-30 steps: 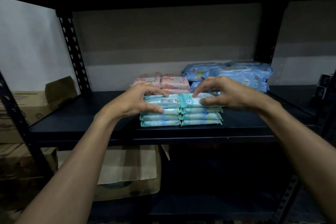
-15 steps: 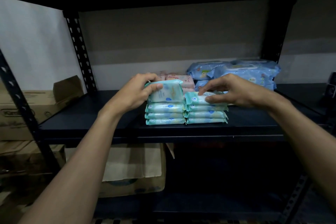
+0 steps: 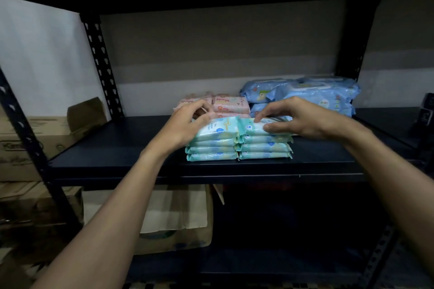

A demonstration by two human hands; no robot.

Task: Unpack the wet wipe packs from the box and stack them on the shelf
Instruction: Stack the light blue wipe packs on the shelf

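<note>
The left hand (image 3: 187, 124) curls its fingers round the left end of the left pack (image 3: 217, 129), the top 1 of the left stack (image 3: 212, 150). That pack lies tilted, its far edge raised and its near edge down on the 3 packs under it. The right hand (image 3: 298, 117) pinches the right pack (image 3: 252, 127), the top 1 of the right stack (image 3: 265, 148): the thumb presses the near side and the fingertips sit on the top face. That pack lies flat on 3 more. Both teal stacks touch side by side at the near edge of the shelf (image 3: 112, 148), about midway along it.

The left pack shows a yellow logo, a few small dark words and a blue drop mark; none of the words can be read. Blue drops also mark the near faces of the lower packs. Pink packs (image 3: 231, 104) lie just behind the left stack and blue packs (image 3: 312, 94) far right; their print is too small to read. A side carton (image 3: 35, 138) at the far left carries dark lettering that stays illegible. An open carton (image 3: 178, 216) sits below the shelf.

Against 0.5 s ago, the left pack has come down from a steep lift onto its stack, and the right hand keeps its pinch on the right pack.
</note>
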